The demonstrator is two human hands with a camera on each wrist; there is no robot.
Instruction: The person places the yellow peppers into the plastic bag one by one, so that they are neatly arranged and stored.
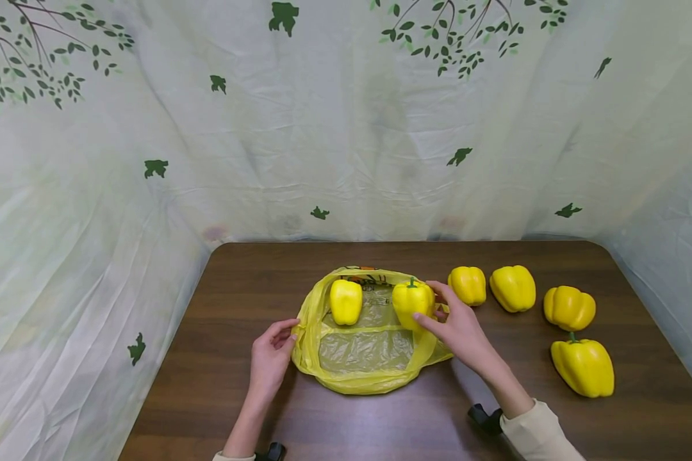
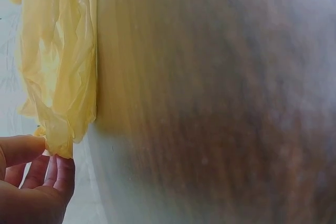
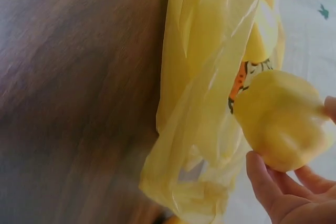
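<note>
Right hand: my right hand (image 1: pixel 467 333) has its thumb and fingers clamped around the held pepper (image 1: pixel 412 304), stem up. It's just left of my palm, over the right side of the bag's mouth. Can't tell if its underside touches plastic.
Left hand: my left hand (image 1: pixel 272 355) is pinching the rim of the yellow bag (image 1: pixel 357 385) between thumb and fingertips, so that edge is pulled out a bit.
Bag: lying wide-mouthed between my two hands on the wooden table (image 1: pixel 369 435).
Pepper inside: the first pepper (image 1: pixel 346 302) sits in the bag, right of my left hand and a little farther from me.
Loose ones: the small pepper (image 1: pixel 467 285) is just beyond my right hand, the back pepper (image 1: pixel 513 289) past it to the right, then the side pepper (image 1: pixel 569 308) and the stemmed pepper (image 1: pixel 584 367) well off to that hand's right.
Step in hand: I'd call this loading peppers into the bag — one in, one about at the opening, four waiting.
Next move: probably calls for lowering my right hand inside the rim, then loosening those fingers — left pinch kept on so the thin plastic doesn't fold in.
</note>
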